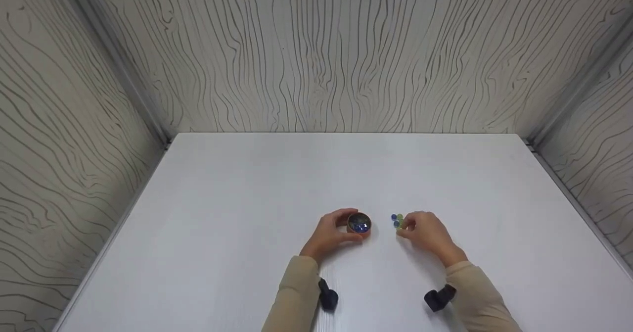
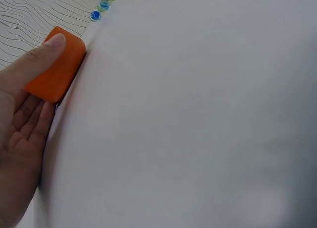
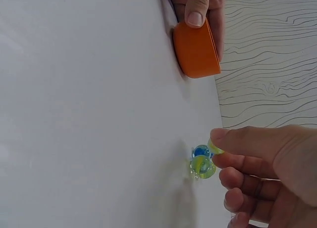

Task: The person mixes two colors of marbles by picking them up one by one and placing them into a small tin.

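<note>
My left hand [image 1: 327, 234] grips a small orange cup [image 2: 64, 72], thumb on the near side and fingers round the far side. Its mouth faces up in the head view, and blue marbles [image 1: 360, 227] show inside. To the right, my right hand [image 1: 429, 233] is low over a small cluster of glass marbles. In the right wrist view, its thumb and index finger pinch a yellow-green marble [image 3: 216, 147]. Just beside the fingertips lie a clear marble with yellow-green swirls [image 3: 203, 167] and a blue one [image 3: 201, 151]. The fingers partly cover the cluster in the head view.
The marbles and cup are on a white table [image 1: 237, 188]. Wood-grain patterned panels [image 1: 316, 55] stand behind it and at both sides. A black wrist camera [image 1: 328, 300] juts from the left sleeve, and another [image 1: 439, 298] from the right.
</note>
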Motion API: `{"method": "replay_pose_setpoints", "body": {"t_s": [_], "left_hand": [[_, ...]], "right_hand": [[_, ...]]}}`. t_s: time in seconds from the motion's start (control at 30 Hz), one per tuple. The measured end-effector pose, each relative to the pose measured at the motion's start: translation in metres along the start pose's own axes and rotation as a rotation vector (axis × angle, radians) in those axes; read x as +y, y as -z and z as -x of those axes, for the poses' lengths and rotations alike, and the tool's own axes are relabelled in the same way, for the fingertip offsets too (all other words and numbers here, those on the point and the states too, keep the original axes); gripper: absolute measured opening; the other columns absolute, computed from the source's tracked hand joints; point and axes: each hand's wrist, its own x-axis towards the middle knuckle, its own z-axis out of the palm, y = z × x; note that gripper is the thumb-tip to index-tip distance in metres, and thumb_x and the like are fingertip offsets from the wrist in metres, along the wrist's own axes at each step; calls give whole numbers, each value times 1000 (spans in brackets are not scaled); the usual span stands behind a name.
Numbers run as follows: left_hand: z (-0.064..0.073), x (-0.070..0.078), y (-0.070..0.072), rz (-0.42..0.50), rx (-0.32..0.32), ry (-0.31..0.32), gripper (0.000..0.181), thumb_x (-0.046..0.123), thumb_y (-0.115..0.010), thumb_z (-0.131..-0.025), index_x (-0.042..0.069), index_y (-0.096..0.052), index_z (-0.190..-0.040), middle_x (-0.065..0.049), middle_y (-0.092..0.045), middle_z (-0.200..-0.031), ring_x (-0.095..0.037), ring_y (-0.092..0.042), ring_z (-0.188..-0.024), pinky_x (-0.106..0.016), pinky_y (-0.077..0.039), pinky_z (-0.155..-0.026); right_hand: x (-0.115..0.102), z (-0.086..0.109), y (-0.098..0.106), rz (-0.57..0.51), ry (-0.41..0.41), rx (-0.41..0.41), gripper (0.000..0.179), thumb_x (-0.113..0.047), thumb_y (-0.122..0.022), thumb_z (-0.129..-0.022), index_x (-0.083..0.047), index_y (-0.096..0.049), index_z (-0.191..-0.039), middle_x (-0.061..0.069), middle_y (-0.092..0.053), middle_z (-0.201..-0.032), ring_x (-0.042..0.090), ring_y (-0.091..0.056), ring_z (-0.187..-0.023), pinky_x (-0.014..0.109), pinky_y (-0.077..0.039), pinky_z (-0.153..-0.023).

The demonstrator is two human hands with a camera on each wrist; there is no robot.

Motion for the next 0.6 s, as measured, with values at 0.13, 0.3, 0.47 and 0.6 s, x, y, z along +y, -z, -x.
{"method": "replay_pose_setpoints", "body": {"t_s": [0.13,0.3,0.47,0.6], "left_hand": [[0,0,0,-35,-3,-6,68,15,-84,-71,8,-56,-133,-9,-64,-131,-24,-63,-119,-34,-47,-108],[0,0,0,-26,0,-5,67,15,-84,-71,9,-56,-132,-9,-64,-130,-24,-62,-119,-37,-45,-109],[-1,-1,-1,-14,12,0,66,14,-84,-71,10,-58,-131,-8,-65,-129,-24,-63,-119,-39,-45,-110],[-2,-2,-2,-18,14,7,65,14,-85,-71,11,-58,-130,-8,-65,-129,-23,-62,-119,-40,-45,-110]], "right_hand": [[-2,-1,0,5,10,-1,10,-13,-74,-81,-4,-70,-81,5,-62,-75,15,-49,-71,25,-38,-62],[-5,-3,2,9,14,2,10,-13,-73,-81,-3,-70,-82,6,-63,-77,16,-49,-72,25,-38,-63],[-10,-4,2,-5,24,8,9,-13,-73,-82,-4,-70,-81,6,-64,-77,15,-50,-72,25,-39,-63],[-13,-6,2,-12,24,14,9,-13,-73,-82,-4,-70,-81,5,-64,-75,14,-50,-70,23,-39,-61]]}}
